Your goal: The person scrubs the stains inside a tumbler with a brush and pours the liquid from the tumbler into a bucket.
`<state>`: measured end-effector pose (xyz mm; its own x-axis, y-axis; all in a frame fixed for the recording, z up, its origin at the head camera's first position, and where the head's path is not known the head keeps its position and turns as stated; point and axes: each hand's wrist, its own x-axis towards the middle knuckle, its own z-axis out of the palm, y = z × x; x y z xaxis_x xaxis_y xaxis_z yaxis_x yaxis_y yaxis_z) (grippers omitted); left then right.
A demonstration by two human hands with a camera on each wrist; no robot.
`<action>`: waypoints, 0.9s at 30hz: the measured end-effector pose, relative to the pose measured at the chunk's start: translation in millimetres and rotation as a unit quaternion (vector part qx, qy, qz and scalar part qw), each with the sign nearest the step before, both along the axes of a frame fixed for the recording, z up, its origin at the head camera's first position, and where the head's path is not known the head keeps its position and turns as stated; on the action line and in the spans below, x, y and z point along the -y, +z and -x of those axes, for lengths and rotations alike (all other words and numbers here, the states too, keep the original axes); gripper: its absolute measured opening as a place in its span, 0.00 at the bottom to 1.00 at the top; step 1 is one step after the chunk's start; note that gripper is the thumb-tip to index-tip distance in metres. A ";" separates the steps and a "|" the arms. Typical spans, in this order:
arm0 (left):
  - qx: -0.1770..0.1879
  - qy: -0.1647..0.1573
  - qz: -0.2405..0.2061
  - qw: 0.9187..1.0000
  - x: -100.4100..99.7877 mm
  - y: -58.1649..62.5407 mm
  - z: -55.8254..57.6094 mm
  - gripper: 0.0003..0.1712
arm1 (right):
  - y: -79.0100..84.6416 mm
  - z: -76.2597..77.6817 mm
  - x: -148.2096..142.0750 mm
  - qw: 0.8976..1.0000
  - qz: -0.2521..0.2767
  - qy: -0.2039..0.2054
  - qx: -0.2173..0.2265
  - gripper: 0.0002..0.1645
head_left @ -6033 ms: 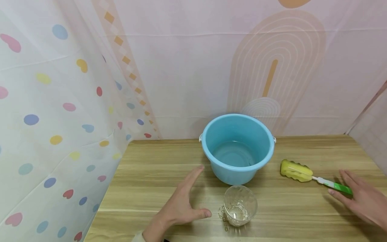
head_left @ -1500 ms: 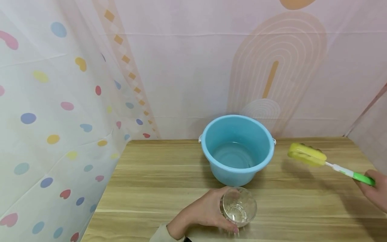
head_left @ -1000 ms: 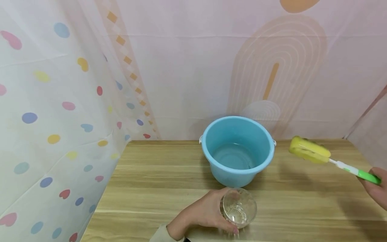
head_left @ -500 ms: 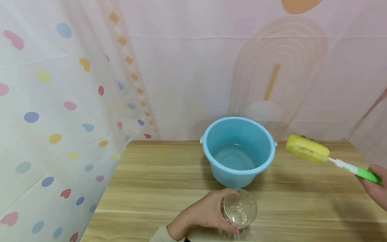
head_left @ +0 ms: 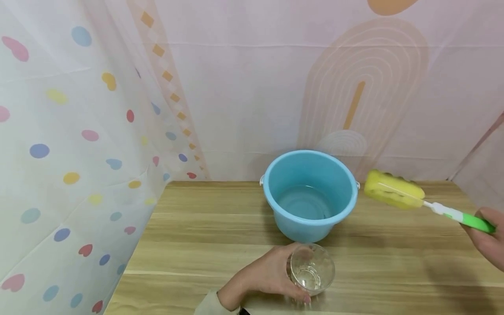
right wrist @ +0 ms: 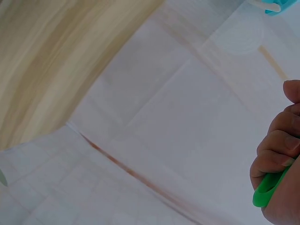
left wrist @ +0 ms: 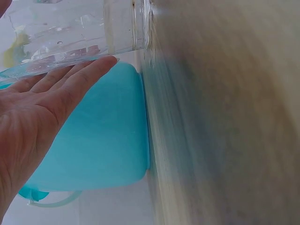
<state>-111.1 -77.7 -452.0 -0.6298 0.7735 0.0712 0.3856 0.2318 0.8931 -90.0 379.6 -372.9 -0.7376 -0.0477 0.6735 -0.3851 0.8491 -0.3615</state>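
Note:
My left hand (head_left: 271,272) holds a clear drinking glass (head_left: 323,280) from its left side, thumb at the near side and fingers behind it. The glass stands upright on the wooden table, just in front of a blue bucket (head_left: 305,232) with some water in it. Off to the right, my right hand (head_left: 488,240) grips the green handle of a sponge bottle brush (head_left: 393,190). Its yellow sponge head is raised above the table and points left at the bucket. In the right wrist view, curled fingers (right wrist: 276,143) wrap the green handle end (right wrist: 265,190); the sponge is out of that view.
The wooden table (head_left: 189,245) reaches back to a pale patterned curtain (head_left: 244,96). A dotted curtain (head_left: 90,175) closes off the left side. The bucket's white handle mounts stick out at its rim on both sides.
Six seconds ago both hands were empty, the brush lying on the table. Since then the left hand has taken the glass and the right has lifted the brush, lately drifting slightly left.

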 end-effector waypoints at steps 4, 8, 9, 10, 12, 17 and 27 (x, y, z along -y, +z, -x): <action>-0.001 0.002 -0.001 1.000 0.8 0.5 0.6 0.50 | 4.8 -1.5 4.0 1.000 -0.003 0.005 -0.006 0.42; 0.003 0.001 -0.003 1.000 0.3 1.1 0.2 0.50 | 7.1 -4.1 8.5 1.000 0.004 0.013 -0.015 0.44; 0.004 0.001 -0.003 1.000 0.0 1.0 0.1 0.50 | 7.4 -4.9 9.6 1.000 0.011 0.020 -0.018 0.42; 0.004 0.001 -0.003 1.000 -0.3 1.3 -0.1 0.50 | 8.1 -5.8 10.6 0.999 0.013 0.023 -0.021 0.42; 0.006 0.001 -0.002 1.000 -0.9 1.3 -0.5 0.50 | 9.4 -7.8 12.8 0.999 0.018 0.030 -0.022 0.41; -0.001 -0.001 -0.001 1.000 -0.3 0.8 -0.6 0.51 | 12.4 -12.4 19.2 1.000 0.001 0.029 -0.010 0.34; 0.006 -0.002 -0.002 1.000 -0.2 0.7 -0.1 0.51 | 20.6 -16.0 30.0 0.996 -0.048 0.065 -0.032 0.35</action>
